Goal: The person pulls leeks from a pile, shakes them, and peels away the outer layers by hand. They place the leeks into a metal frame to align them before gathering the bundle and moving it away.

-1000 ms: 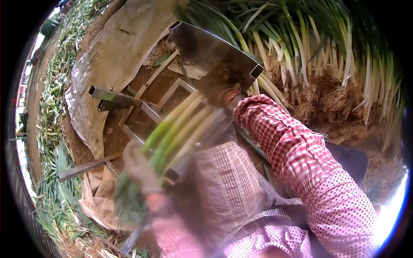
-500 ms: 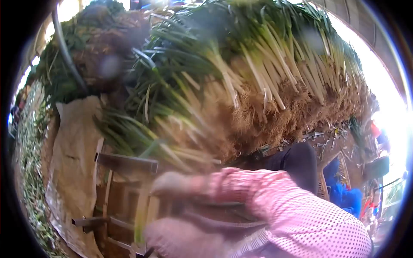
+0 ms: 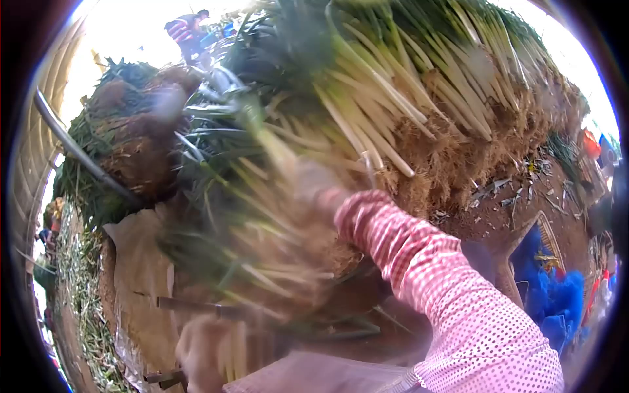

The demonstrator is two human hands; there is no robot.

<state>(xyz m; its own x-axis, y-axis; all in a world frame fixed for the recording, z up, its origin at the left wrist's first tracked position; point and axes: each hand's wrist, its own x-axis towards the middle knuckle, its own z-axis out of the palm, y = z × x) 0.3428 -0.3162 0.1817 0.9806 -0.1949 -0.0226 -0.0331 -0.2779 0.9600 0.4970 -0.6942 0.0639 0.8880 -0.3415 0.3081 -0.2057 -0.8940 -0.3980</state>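
At centre, the right hand [image 3: 308,178] is raised into the onion heap [image 3: 419,78], and its red-checked sleeve [image 3: 400,242] runs down to the lower right. Motion blur smears this hand, so I cannot tell whether its fingers are spread or closed. It lies against the heap's lower left edge, where several loose onions [image 3: 262,216], also blurred, slant down towards the bottom left. The heap lies with green tops away from me and white shanks towards me. Brown root tufts [image 3: 472,147] line its lower edge above bare ground [image 3: 485,216].

Lower left: the left hand [image 3: 195,354] is wrapped round a few pale stalks [image 3: 230,350], held upright just below a metal frame [image 3: 196,306]. I read this grip through blur. A tan sack [image 3: 134,275] is spread beside the frame.

Right edge: a blue mass [image 3: 550,295] may be mesh or a crate; I cannot tell which, nor what it holds.

Upper left: a second heap [image 3: 131,131] of onions shows its roots to me, with a dark pipe [image 3: 78,154] crossing in front of it. Cut green leaves [image 3: 72,281] litter the strip at far left. Another person [image 3: 187,27] appears small at the top, well apart from both hands.
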